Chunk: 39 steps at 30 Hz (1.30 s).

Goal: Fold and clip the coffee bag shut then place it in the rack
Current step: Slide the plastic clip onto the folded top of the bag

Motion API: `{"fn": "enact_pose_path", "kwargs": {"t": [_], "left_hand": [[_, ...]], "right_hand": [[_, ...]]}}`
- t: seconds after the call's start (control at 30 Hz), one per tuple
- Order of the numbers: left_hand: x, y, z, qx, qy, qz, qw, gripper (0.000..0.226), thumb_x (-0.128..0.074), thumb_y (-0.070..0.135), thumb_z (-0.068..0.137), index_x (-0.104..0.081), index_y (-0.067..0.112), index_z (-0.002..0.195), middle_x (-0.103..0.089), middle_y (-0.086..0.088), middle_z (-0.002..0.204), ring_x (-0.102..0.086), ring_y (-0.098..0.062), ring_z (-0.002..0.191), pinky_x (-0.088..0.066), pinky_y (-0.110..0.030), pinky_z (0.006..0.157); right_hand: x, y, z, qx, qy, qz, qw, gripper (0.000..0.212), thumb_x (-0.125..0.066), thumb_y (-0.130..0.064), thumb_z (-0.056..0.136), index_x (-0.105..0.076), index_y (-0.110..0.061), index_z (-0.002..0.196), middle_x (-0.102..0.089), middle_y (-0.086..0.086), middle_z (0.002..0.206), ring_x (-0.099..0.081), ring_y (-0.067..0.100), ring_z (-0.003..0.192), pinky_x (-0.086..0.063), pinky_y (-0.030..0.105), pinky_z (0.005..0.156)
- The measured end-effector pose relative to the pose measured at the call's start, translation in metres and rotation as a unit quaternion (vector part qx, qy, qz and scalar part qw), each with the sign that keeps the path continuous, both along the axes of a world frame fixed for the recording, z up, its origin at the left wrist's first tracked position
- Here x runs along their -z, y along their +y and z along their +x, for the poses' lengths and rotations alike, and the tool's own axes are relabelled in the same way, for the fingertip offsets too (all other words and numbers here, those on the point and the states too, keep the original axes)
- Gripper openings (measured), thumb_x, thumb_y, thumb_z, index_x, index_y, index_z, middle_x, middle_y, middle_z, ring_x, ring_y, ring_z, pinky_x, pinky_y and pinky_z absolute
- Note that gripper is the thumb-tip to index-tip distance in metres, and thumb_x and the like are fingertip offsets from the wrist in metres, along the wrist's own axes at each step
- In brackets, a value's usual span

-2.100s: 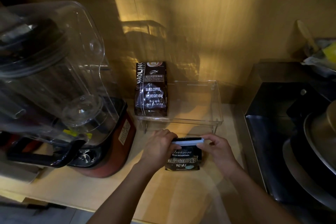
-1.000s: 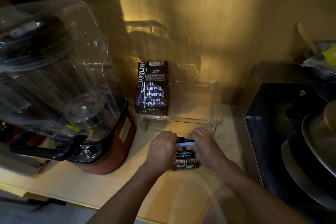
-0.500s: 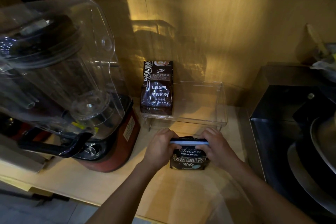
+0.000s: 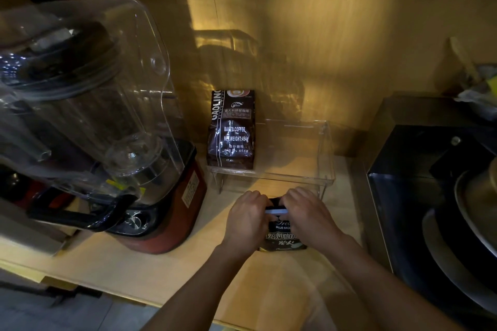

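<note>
A small black coffee bag stands on the wooden counter just in front of a clear acrylic rack. A pale bar clip lies across its folded top. My left hand grips the bag's top from the left, and my right hand grips it from the right; their fingers nearly meet over the clip. Both hands cover most of the bag's upper half. A taller dark brown coffee bag stands upright in the left part of the rack.
A big blender with a clear jug and red base fills the left side. A dark steel sink holding pans lies to the right. The wall stands close behind the rack, whose right part holds nothing.
My hands have closed inward over the bag's top, so less of the clip shows than half a second ago. The bag stays in the same spot on the counter.
</note>
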<state>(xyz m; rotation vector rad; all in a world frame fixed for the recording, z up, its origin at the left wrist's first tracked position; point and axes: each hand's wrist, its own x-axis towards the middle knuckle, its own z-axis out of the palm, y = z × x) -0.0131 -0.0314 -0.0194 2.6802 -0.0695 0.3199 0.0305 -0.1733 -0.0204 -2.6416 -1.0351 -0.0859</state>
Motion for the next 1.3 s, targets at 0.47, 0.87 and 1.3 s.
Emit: {"fn": "enact_pose_path", "kwargs": {"t": [0.47,0.87,1.3], "left_hand": [[-0.004,0.015,0.003,-0.030,0.111,-0.189,0.975,0.026,-0.076,0.022,0.066,-0.064,0.012,0.088,-0.056,0.003,0.085,-0.051,-0.013,0.081,-0.039,-0.022,0.066],[-0.005,0.013,-0.001,-0.034,0.091,-0.124,0.988,0.025,-0.073,0.019,0.070,-0.065,0.012,0.092,-0.066,-0.007,0.093,-0.051,-0.012,0.077,-0.034,-0.019,0.061],[0.003,0.013,-0.004,-0.078,0.109,-0.335,0.933,0.017,-0.074,0.008,0.068,-0.064,0.015,0.078,-0.063,0.002,0.075,-0.060,-0.011,0.072,-0.051,-0.019,0.059]], "right_hand": [[0.004,-0.002,-0.002,0.003,0.002,0.018,1.000,0.012,-0.064,-0.007,0.075,-0.058,-0.005,0.085,-0.061,0.010,0.086,-0.053,0.026,0.083,-0.044,0.037,0.072],[0.005,-0.003,-0.001,0.002,0.016,0.014,1.000,0.012,-0.059,-0.013,0.082,-0.054,-0.010,0.093,-0.058,0.005,0.095,-0.047,0.020,0.091,-0.038,0.030,0.078],[0.006,-0.004,0.003,-0.001,0.011,0.017,1.000,0.015,-0.058,-0.018,0.083,-0.055,-0.010,0.096,-0.059,0.006,0.097,-0.047,0.020,0.092,-0.038,0.029,0.079]]}}
